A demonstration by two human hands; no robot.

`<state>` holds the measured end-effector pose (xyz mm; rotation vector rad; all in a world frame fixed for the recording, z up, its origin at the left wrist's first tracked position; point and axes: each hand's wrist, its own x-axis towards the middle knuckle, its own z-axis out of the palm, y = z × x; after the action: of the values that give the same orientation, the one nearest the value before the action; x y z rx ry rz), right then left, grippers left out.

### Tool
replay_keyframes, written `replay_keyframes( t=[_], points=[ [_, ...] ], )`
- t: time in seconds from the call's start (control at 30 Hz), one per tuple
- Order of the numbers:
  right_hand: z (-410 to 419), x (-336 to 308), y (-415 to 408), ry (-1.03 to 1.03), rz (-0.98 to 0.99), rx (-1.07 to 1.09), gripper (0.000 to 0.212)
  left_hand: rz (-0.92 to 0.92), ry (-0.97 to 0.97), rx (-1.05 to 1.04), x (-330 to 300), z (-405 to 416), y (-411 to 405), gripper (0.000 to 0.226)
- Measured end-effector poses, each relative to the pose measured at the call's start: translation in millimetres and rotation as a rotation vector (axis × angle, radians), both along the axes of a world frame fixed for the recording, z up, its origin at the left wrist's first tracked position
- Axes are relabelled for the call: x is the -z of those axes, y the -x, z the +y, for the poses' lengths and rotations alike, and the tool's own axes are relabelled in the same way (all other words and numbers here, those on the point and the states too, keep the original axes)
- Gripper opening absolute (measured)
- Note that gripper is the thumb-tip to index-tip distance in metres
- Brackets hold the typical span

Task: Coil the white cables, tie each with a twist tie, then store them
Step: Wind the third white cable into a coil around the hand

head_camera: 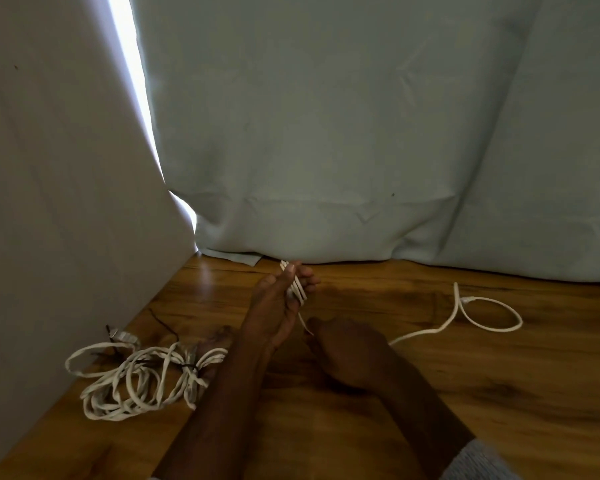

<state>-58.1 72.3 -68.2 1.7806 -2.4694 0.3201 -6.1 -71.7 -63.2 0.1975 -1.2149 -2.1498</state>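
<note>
So: wooden desk (430, 393), warm brown grain, glossy patch near the back left corner. A white panel (59, 202) leans along the left edge; a pale curtain (361, 133) hangs across the back and its hem touches the wood, with a bright strip of light in the gap between the two.

Far left on the desk, by the panel: a pile of white cables (132, 379), loosely looped, with dark twist ties (191, 368) cinching some bundles. A clear plug end (123, 337) sticks out at the top of the pile.

Centre: left hand (274, 310) raised off the wood, palm turned right, fingers straight and pointing at the curtain. Its grip is clamped on a small coil (297, 285) of white cable, thumb pressing the loops against the fingers.

Just right and lower: right hand (347, 355), back to the camera, fingers curled, grip pinched on the cable strand coming down off the coil.

Right: the loose tail (478, 317) of that cable runs across the desk from the right hand and ends in an open loop, connector lying at its crossing.

No readable labels or writing anywhere.
</note>
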Motion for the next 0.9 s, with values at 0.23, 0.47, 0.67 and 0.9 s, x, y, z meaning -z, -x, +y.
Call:
replay_keyframes(
  t=[0.23,0.47,0.67,0.9],
  points=[
    [4.1,1.2,11.9,0.113,-0.053,-0.015,0.025,-0.242,0.545,-0.12,11.6,6.1,2.1,0.023],
    [17.4,-4.5,28.0,0.342,0.036,-0.073,0.024,-0.436,0.799,-0.107,19.5,1.8,3.6,0.025],
    [22.4,-8.7,39.3,0.406,0.034,-0.087,0.017,-0.422,0.719,0.058,13.9,10.2,-1.2,0.03],
    [20.1,-1.0,43.7,0.405,0.069,-0.058,0.015,-0.48,0.625,0.234,19.0,-1.5,-4.5,0.043]
  ],
)
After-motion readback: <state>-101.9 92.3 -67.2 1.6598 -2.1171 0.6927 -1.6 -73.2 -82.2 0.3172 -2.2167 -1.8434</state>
